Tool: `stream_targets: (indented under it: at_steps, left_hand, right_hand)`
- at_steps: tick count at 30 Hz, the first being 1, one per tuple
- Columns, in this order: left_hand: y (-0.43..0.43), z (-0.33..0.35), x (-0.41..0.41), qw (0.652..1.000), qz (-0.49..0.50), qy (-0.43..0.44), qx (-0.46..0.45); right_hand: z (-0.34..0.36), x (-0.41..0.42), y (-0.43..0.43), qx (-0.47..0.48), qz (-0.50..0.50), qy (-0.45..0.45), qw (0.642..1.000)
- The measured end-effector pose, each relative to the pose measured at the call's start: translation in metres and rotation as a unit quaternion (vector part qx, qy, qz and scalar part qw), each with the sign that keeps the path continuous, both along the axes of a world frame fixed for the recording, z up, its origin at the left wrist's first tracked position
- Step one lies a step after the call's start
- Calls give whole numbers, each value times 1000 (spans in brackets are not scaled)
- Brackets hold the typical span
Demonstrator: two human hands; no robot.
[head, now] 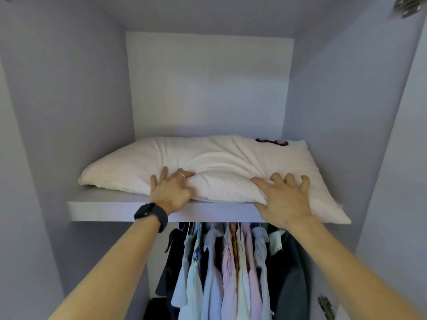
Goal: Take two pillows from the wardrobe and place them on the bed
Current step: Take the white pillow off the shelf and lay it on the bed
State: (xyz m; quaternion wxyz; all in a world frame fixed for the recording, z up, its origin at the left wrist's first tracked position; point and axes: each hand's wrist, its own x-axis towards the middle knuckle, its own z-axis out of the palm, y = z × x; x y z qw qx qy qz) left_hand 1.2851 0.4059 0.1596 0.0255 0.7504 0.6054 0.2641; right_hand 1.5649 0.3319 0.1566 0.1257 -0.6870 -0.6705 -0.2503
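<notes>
A pale pink pillow [208, 162] lies lengthwise on the upper shelf [104, 207] of the open wardrobe, its right corner hanging over the shelf's front edge. My left hand [169, 188], with a ring and a dark watch on the wrist, pinches the pillow's front edge near the middle. Further right, my right hand [283, 197] presses on the front edge with fingers spread and the thumb underneath. A small dark and pink patch [272, 142] shows at the pillow's back right. Only one pillow is in view.
Below the shelf, several shirts and dark garments [231, 269] hang on a rail. Lilac side walls [69, 112] close in the shelf space left and right. Door hinges [407, 5] show at the top right and bottom right.
</notes>
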Motion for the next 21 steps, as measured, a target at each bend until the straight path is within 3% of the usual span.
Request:
stream_targets:
  at_steps: [6,12,16,21]
  left_hand:
    - [-58,-8,0,981,90,-170,-16]
    - [-90,-18,21,892,126,-434,-36]
    - [-101,-37,16,872,108,-477,-12]
    - [-110,-68,-13,874,51,-482,23]
  right_hand:
    - [-27,-58,-73,39,21,50,998]
    - [-68,-96,-128,127,18,60,990]
    - [-100,-113,-148,154,11,52,987]
    - [-145,-139,-169,72,9,86,994]
